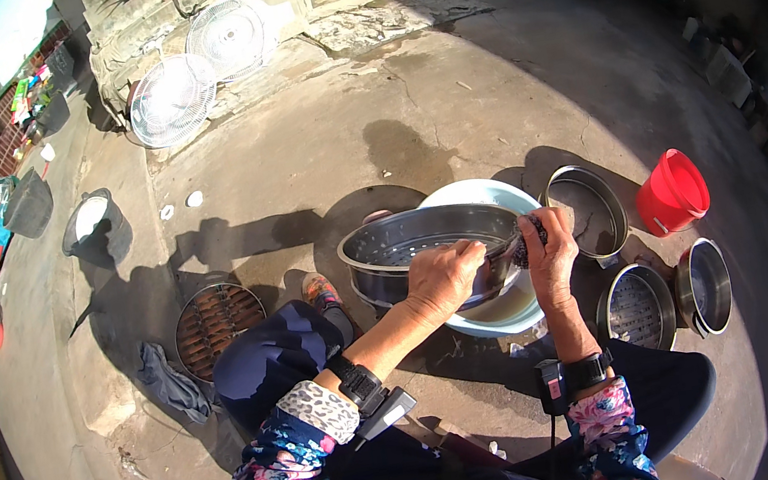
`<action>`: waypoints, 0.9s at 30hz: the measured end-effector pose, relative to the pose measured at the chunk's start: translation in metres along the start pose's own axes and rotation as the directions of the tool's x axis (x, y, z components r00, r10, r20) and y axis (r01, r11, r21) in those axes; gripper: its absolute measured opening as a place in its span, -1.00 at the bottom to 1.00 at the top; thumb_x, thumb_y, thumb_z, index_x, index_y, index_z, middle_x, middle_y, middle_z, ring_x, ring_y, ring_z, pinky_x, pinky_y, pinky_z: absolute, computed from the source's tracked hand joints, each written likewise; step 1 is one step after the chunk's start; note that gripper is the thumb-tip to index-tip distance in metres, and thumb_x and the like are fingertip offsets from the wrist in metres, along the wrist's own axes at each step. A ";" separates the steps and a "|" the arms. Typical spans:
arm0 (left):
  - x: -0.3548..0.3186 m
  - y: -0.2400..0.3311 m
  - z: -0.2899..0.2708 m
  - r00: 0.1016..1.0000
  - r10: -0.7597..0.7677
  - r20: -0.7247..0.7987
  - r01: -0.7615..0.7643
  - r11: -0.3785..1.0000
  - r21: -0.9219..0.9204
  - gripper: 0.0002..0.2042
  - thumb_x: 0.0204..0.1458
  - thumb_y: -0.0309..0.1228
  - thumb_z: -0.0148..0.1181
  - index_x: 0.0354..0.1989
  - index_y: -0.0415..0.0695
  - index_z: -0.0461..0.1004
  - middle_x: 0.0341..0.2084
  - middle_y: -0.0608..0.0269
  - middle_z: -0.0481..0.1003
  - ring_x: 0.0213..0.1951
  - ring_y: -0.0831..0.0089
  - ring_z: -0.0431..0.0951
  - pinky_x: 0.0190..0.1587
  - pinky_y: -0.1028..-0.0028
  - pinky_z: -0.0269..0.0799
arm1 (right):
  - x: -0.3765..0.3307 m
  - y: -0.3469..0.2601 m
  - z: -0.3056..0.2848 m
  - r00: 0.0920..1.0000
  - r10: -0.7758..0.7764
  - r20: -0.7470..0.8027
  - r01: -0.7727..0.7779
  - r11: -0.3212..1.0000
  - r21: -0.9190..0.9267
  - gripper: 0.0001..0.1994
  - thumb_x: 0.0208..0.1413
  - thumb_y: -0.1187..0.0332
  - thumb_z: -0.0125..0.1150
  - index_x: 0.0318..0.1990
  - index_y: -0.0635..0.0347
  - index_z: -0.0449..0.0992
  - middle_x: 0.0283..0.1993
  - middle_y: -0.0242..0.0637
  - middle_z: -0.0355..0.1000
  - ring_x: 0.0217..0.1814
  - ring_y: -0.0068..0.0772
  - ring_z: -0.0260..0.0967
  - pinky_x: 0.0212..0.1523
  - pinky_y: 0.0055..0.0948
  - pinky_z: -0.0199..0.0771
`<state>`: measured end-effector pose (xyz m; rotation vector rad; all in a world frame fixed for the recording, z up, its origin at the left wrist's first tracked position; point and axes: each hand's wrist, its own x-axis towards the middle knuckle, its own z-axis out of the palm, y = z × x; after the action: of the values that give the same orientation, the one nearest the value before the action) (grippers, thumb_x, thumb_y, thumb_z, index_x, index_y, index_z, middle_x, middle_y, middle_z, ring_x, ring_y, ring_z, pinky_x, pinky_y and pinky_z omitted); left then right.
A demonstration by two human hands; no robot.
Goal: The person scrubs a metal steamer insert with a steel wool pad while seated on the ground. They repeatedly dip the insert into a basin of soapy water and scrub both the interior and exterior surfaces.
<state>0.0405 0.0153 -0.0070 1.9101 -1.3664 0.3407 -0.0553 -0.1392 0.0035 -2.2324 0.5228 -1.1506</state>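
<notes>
A metal steamer tier (381, 285) with a perforated bottom is held tilted over a pale blue basin (485, 187). My left hand (447, 282) is closed on the near rim of the tier. My right hand (553, 254) is closed on a dark, rough scouring pad (522, 245), which is against the right end of the tier's rim. Cloudy water (511, 305) shows in the basin below. The tier hides much of the basin's left side.
At right stand a deep metal ring (586, 210), a perforated steamer tier (634, 307), a metal pot (709, 286) and a red bucket (673, 195). A round grate (218, 326) and grey cloth (172, 381) lie left. Fan guards (175, 100) lean near the steps.
</notes>
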 end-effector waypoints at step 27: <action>-0.010 -0.005 0.013 0.967 0.009 0.253 -0.036 0.994 0.100 -0.83 -0.09 -0.56 0.09 -0.28 -0.13 0.43 -0.48 0.16 0.50 -0.42 0.19 0.58 -0.42 0.30 0.49 | -0.032 0.011 0.002 0.970 -0.168 0.177 0.182 0.981 -0.071 -0.83 -0.05 0.38 0.29 -0.31 0.21 0.48 -0.28 -0.20 0.38 -0.20 -0.09 0.33 -0.22 -0.23 0.40</action>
<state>0.0384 0.0138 -0.0241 2.0805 -1.5634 0.1859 -0.0719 -0.1282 -0.0240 -2.4662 0.3163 -1.0259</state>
